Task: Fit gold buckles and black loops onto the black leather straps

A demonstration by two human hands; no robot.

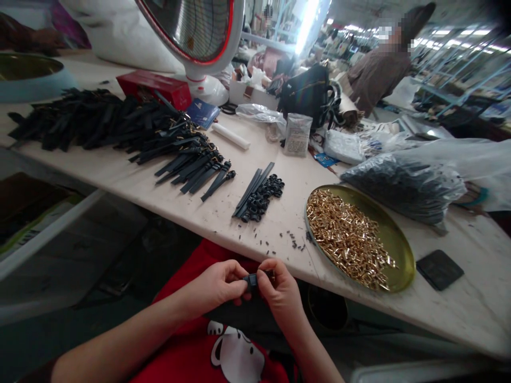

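Below the table's front edge, my left hand (227, 283) pinches one side of a small dark strap piece (250, 282). My right hand (275, 282) closes its thumb and fingers on the other side, and a bit of gold shows at its fingertips. On the table (223, 213) above them lie several black strips (252, 189) beside a cluster of small black loops (261, 199). A round tray (405, 255) to the right holds many gold metal pieces (347, 234). At the left spreads a large pile of black straps with gold buckles (120, 119).
A fan (195, 32), a red box (157, 88), a white roll (230, 136) and a black bag (305, 93) stand or lie further back. Plastic bags (407, 178) and a dark pad (439, 269) are at the right. A person (379, 69) is beyond the table.
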